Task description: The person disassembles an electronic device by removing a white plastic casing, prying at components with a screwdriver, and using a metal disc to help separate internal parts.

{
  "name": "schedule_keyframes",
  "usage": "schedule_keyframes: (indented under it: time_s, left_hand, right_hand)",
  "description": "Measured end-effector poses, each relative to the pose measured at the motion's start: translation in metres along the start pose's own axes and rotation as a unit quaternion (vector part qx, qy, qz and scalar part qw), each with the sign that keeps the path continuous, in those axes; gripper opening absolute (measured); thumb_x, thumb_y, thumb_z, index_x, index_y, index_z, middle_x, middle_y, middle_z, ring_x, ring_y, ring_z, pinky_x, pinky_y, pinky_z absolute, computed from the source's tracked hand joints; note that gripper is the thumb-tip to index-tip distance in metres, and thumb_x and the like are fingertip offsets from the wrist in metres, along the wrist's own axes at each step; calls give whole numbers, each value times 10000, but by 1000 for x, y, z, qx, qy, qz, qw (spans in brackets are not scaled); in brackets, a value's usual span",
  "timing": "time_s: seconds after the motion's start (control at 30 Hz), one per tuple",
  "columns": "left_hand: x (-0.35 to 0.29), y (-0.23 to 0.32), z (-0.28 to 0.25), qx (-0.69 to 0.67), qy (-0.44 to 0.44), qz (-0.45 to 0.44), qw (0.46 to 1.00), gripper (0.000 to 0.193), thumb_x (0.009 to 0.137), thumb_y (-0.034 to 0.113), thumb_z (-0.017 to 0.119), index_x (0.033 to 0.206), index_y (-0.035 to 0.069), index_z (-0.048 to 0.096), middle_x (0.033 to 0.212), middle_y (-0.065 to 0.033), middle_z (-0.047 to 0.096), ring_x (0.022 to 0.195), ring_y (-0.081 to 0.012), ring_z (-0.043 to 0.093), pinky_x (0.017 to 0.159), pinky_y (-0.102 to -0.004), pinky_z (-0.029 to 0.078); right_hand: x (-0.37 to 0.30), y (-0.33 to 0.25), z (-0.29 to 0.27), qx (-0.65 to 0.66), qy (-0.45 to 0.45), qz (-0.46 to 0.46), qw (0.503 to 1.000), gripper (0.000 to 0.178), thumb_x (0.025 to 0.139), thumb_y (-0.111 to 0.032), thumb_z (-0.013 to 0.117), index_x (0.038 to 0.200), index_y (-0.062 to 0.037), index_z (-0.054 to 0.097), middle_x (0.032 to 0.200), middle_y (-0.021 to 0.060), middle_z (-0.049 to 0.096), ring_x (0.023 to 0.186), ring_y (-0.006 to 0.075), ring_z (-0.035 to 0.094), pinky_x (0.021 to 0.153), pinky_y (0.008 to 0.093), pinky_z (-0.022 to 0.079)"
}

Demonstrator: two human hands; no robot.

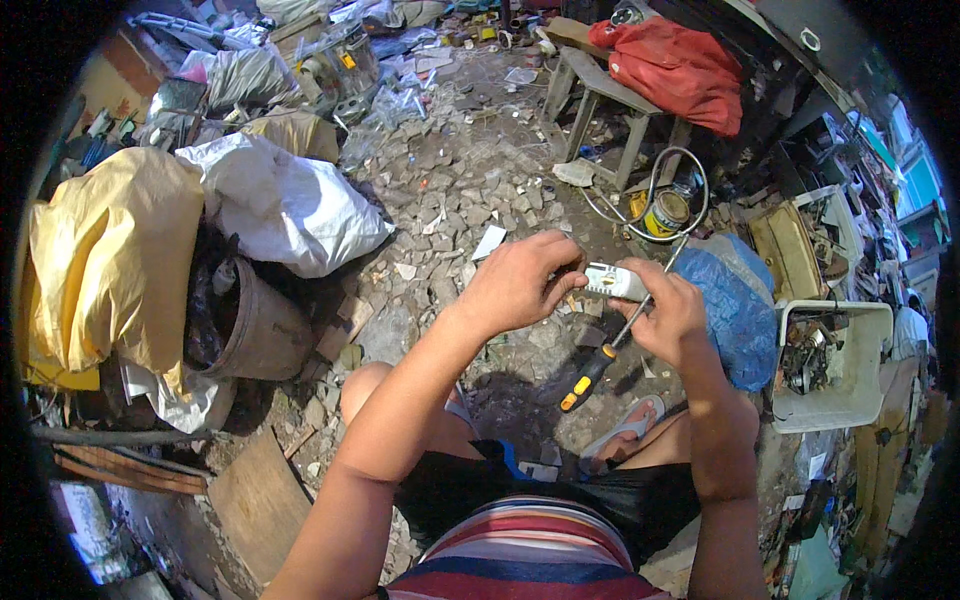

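Both hands meet over the rubble floor, around a small white plastic device [612, 282] with slots along one edge. My right hand [668, 310] is closed on the device's right end. The same hand holds a long screwdriver [588, 378], its black-and-yellow handle pointing down to the left and its shaft slanting up past the fingers. With fingertips pinched together, my left hand [535, 280] touches the device's left end. What may lie between those fingertips is hidden.
On the left stand a yellow sack [115, 260], a white sack [290, 205] and a bucket [262, 325]. To the right are a blue bag [725, 310], a cream bin [850, 400] of metal parts and a yellow can [666, 213]. A red sack [675, 70] rests on a wooden bench [608, 85].
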State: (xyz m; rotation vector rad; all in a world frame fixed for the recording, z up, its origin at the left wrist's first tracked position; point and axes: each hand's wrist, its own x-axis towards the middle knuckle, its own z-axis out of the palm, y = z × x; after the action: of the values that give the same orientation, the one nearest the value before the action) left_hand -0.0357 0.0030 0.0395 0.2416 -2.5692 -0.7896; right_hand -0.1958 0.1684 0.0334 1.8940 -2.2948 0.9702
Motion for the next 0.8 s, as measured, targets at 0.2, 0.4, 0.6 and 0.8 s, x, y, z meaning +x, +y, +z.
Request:
schedule_keyframes:
  time_s: [0.2,0.4,0.6,0.8]
  left_hand:
    - [-2,-5,2,-25,-6,-1,1000,227,827,232,658,919,46,566,819,-136,572,748,-325,578,669,-409,462]
    - [-2,3,9,-82,53,-4,995,375,777,189,715,1109,76,580,903,-124,616,818,-289,615,732,-371,486]
    - [-1,3,15,-38,101,2,994,336,764,233,728,1075,139,642,973,-102,614,832,-277,628,689,-361,509]
    - [0,3,21,-34,125,-4,992,265,739,246,747,966,134,669,907,-54,629,791,-269,629,653,-353,501]
  right_hand:
    - [0,-4,1,-12,3,-18,1000,432,689,-206,768,1073,-130,586,907,102,658,789,319,638,681,416,501]
    - [1,5,-5,-15,28,24,999,450,711,-215,752,1115,-135,571,997,88,655,839,310,640,714,405,502]
    - [-1,5,-3,7,38,-6,999,439,725,-226,741,1116,-129,565,990,82,652,822,307,637,715,410,501]
    - [-1,2,-9,13,38,6,999,430,709,-197,748,1098,-116,584,980,91,658,836,321,640,705,399,507]
